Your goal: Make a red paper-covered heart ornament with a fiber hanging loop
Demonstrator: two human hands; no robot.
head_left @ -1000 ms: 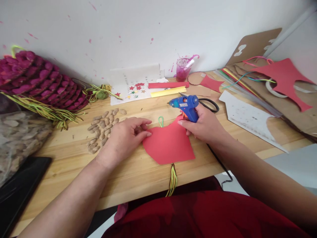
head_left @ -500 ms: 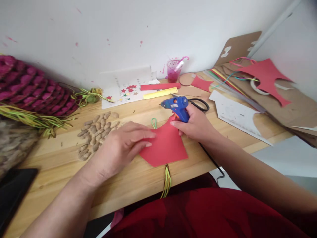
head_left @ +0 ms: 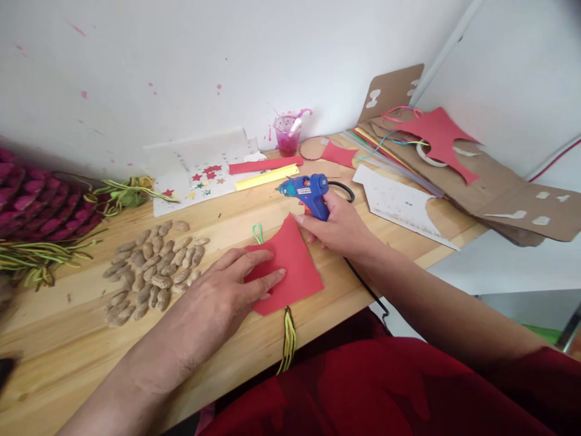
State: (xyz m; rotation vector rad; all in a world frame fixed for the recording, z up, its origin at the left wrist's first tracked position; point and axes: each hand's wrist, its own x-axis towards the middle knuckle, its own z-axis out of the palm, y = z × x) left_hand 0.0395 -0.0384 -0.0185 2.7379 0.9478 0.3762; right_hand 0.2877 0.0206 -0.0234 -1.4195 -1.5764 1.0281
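Note:
A red paper cut-out lies flat on the wooden table in front of me. A green cord loop shows at its top and a yellow-green tassel hangs over the table edge below it. My left hand rests on the left part of the red paper, fingers stretched flat. My right hand is wrapped round the grip of a blue hot glue gun, nozzle pointing left, just above the paper's upper right corner. Its black cable runs off the table edge.
A heap of peanuts in shells lies left of the paper. Behind are a star sticker sheet, a yellow ruler, a red strip, a pink cup. Cardboard and red paper scraps pile up at right; a magenta craft piece sits far left.
My left hand slid from the paper's left edge onto the paper and flattened. The camera view swung right, so everything shifted left in the picture. The right hand keeps the glue gun.

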